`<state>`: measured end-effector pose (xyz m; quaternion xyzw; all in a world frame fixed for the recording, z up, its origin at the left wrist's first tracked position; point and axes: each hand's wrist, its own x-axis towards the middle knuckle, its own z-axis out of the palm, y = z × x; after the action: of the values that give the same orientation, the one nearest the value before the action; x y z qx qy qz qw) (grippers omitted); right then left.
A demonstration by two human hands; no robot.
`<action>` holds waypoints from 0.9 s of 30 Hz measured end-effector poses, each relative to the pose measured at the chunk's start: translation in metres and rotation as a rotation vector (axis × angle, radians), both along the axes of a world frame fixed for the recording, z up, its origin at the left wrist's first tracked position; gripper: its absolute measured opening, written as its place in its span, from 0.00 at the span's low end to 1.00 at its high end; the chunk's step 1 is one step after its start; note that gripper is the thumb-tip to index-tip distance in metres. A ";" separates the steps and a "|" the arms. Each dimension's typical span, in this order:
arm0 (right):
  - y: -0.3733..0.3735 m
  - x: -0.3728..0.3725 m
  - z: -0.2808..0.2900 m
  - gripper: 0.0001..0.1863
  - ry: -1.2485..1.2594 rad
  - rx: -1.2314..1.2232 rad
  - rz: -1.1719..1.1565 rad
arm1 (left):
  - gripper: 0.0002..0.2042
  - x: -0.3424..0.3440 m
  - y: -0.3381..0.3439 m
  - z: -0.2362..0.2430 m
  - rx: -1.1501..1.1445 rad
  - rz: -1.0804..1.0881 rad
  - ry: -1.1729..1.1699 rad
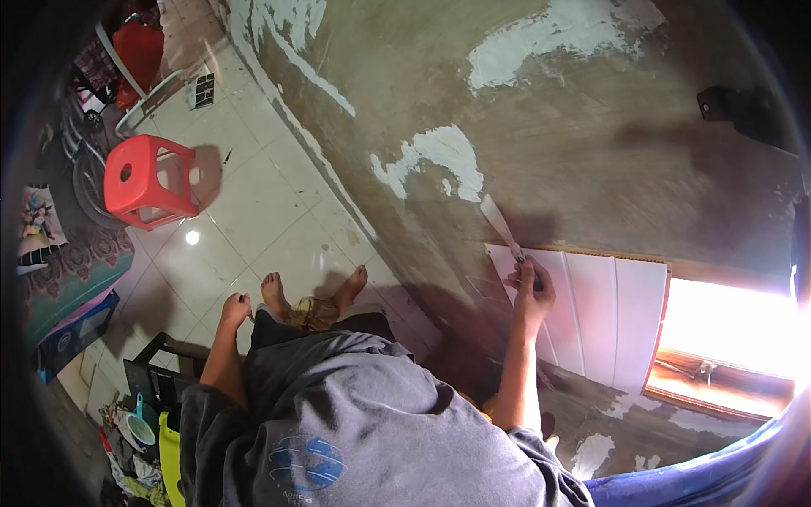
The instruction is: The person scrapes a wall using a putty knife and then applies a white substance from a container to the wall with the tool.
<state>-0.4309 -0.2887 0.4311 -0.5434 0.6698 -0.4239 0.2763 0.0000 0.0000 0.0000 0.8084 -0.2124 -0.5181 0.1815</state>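
Note:
My right hand [532, 289] grips the handle of a putty knife [498, 221] beside the brown-grey wall [372, 93]. The blade's tip is near the lower edge of a fresh-looking white putty patch [443, 152]; whether it touches the wall I cannot tell. A larger white patch [557, 42] is smeared higher on the wall. Low on the left, my left hand [236, 310] hangs beside my body with its fingers curled in, and nothing shows sticking out of it.
Just past my right hand, a white ribbed panel [591, 313] stands against the wall beside a bright window opening [726, 329]. A red plastic stool [148, 182] is on the tiled floor [262, 186] at left. Behind it are a bicycle wheel [91, 182] and a white metal frame [152, 97].

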 end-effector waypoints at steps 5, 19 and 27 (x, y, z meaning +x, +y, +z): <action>-0.009 0.022 -0.018 0.15 0.021 -0.006 0.050 | 0.18 0.013 0.017 -0.005 0.022 0.002 -0.045; -0.013 0.028 -0.040 0.16 0.083 -0.033 0.072 | 0.17 -0.010 0.012 -0.003 -0.027 0.066 0.015; -0.012 0.023 -0.046 0.15 0.019 -0.028 0.047 | 0.18 0.004 0.032 0.008 0.013 0.108 0.033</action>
<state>-0.4076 -0.3010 0.3848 -0.5670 0.6535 -0.4212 0.2722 0.0041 0.0317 0.0082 0.8111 -0.1623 -0.5222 0.2076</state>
